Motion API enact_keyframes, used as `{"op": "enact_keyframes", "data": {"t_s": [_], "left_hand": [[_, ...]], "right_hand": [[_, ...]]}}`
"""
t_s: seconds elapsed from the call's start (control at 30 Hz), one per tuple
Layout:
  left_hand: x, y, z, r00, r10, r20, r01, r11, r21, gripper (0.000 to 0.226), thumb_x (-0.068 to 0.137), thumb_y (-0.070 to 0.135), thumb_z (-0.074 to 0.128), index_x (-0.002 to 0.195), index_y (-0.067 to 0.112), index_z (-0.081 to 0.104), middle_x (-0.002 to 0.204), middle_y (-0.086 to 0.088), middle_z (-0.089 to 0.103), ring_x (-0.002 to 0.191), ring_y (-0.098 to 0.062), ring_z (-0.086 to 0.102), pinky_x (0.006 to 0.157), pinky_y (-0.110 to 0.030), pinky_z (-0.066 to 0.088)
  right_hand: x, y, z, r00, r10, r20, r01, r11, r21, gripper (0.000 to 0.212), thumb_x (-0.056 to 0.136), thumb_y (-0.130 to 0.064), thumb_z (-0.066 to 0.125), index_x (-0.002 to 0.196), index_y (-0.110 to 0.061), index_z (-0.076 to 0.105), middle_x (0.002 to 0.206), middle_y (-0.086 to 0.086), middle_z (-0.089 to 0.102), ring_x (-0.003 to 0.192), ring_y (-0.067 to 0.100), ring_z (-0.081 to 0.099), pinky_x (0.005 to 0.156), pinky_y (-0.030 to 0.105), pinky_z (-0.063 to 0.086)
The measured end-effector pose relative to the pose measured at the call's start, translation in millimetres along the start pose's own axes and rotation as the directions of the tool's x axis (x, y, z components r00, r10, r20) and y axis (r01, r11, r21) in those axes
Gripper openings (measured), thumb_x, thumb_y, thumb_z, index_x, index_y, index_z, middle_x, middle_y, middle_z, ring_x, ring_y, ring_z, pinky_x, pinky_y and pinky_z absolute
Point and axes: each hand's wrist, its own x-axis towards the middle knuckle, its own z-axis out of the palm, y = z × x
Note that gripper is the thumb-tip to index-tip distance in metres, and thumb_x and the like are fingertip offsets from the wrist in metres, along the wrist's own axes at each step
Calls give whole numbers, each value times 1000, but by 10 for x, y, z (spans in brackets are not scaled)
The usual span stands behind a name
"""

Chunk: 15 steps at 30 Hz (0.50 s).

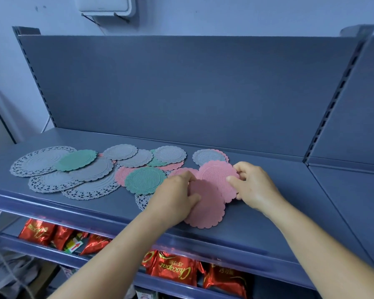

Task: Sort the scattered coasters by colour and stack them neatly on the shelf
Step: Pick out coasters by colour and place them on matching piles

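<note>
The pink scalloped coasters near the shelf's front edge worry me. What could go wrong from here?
1. The near pink scalloped coaster, held by the left hand, lies close to the blue shelf's front edge and could slip off.
2. The right hand pinches the far pink scalloped coaster; its grip may snag the pink coaster beneath.
</note>
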Motion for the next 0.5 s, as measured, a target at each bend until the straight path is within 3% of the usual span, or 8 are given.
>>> {"op": "enact_keyframes", "data": {"t_s": [0.13, 0.3, 0.5], "left_hand": [[-15, 114, 26, 996, 45, -81, -53, 994, -98, 29, 90, 25, 59, 119, 20, 55, 71, 11, 50, 78, -16, 49, 67, -24, 34], [-22, 400, 169, 991, 94, -94, -112, 971, -210, 24, 89, 23, 58, 113, 19, 57, 76, 3, 60, 72, -16, 51, 59, -23, 30], [-25, 888, 433, 982, 188, -28, -188, 934, -304, 16, 89, 25, 58, 105, 24, 57, 73, 10, 57, 63, -3, 51, 53, -18, 36]], "right_hand": [[-215, 117, -164, 992, 36, -118, -34, 999, 13, 6, 90, -22, 51, 90, -18, 56, 83, 3, 68, 76, 29, 66, 68, 32, 49], [-525, 323, -447, 971, 109, -213, -101, 994, 48, 9, 91, -21, 50, 97, -23, 56, 89, 1, 69, 76, 28, 66, 72, 33, 51], [-867, 636, -902, 927, 163, -337, -154, 987, 54, 11, 91, -20, 50, 97, -27, 56, 87, 1, 69, 74, 26, 66, 72, 35, 52]]}}
